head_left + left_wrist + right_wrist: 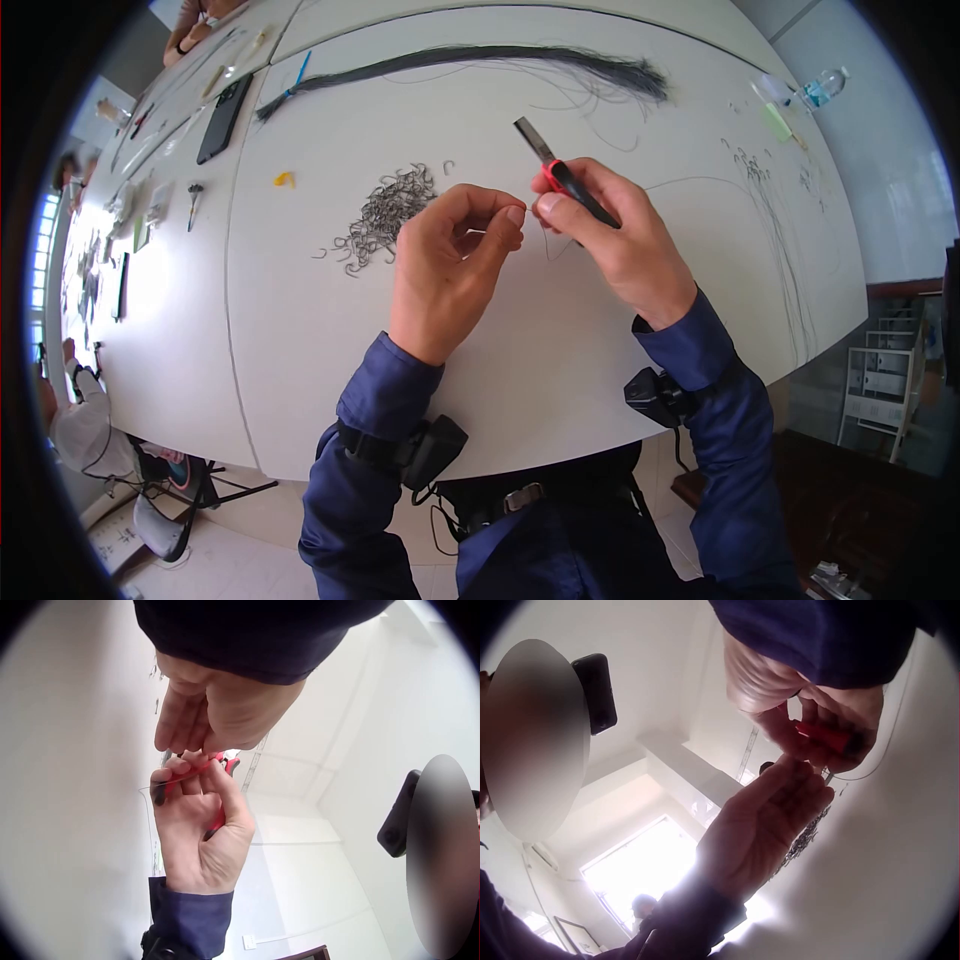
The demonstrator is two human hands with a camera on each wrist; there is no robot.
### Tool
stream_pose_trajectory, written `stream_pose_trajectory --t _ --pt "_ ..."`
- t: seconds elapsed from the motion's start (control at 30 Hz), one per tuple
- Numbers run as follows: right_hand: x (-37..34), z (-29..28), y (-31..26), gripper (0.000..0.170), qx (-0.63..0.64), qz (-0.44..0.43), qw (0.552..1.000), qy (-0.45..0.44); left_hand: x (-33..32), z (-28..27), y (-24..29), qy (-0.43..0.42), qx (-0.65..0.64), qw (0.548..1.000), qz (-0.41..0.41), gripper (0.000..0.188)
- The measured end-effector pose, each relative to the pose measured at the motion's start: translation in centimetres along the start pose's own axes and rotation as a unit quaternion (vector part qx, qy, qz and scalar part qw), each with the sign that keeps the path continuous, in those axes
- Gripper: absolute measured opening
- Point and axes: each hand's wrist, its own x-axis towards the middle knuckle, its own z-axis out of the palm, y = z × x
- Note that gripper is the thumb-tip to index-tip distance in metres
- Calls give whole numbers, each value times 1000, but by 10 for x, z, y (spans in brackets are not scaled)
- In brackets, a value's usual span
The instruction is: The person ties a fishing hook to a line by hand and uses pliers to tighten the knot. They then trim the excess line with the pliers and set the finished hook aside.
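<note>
A person in navy sleeves works at a white, smooth-topped table [540,390], both hands raised over its middle. The right hand [625,235] grips red-and-black-handled pliers [582,195], the flat metal nose pointing up and away. Thumb and forefinger of the left hand [440,275] meet at the tips, just beside the right; what lies between them is too small to tell. A thin, pale line [705,180] runs out from the right hand across the tabletop.

Just beyond the left hand lies a loose heap of small grey metal hooks [395,210], a few strays at its edges. A small yellow piece [285,179] sits to its left. Along the far side stretches a long, dark-grey bundle of strands [450,62], bound near its left end with a blue tie [302,70] and fraying at the right. A flat black phone [225,118] rests near a table seam; a clear plastic bottle [822,90] lies at far right.

Around the table are a white shelving rack [880,385], a pale tiled floor [235,545] and a bright window [641,866]. A person in white [92,435] is at lower left.
</note>
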Motion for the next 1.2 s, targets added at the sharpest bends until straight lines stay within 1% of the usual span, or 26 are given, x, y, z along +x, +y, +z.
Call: stream_pose_trajectory --t 0.07,0.1,0.17,0.2,0.3,0.43,0.57,0.77,0.87,1.03,1.2 --pt "1 -3 -3 25 -38 -61 996 51 1 0 -1 34 -12 999 -6 18" --pt "0 -9 -10 27 -1 -9 1000 -7 2 0 -2 50 -16 999 -7 18" --pt "-6 -24 -26 33 70 95 985 -123 3 -1 -2 83 -24 996 -7 16" --pt "-8 -23 -29 39 45 120 978 -167 4 -1 -1 96 -17 995 -4 16" --pt "-13 -10 -29 39 44 169 973 -150 4 -2 1 124 1 992 3 16" --pt "-11 -3 -18 40 66 191 969 -144 4 -2 2 135 13 991 14 16" --pt "-12 4 -15 42 87 180 972 -121 4 -1 1 137 18 990 18 16" --pt "-14 4 -18 44 65 167 979 -95 3 -1 1 135 -1 991 18 16" --pt "-13 3 -19 43 70 155 982 -87 4 -1 -1 134 -25 990 26 17" --pt "-15 4 -20 42 63 150 984 -78 4 0 1 143 -11 989 24 16" --pt "-16 8 -20 42 63 154 983 -72 5 -1 -2 142 -30 989 30 17"
